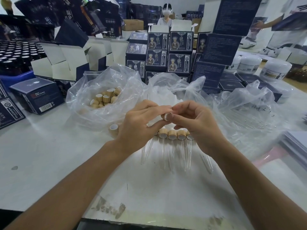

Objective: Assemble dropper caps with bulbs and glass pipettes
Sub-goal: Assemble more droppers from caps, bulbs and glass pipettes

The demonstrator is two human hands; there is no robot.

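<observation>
At mid-frame, on the white tabletop (49, 155), assembled droppers (172, 135) lie in a row, glass tips toward me. Just above them my left hand (139, 123) and right hand (196, 120) meet, both grips pinching 1 bamboo cap (165, 116). Beyond, upper left, a plastic bag (93, 97) holds loose caps (106, 97); navy boxes (167, 52) are stacked behind.
</observation>
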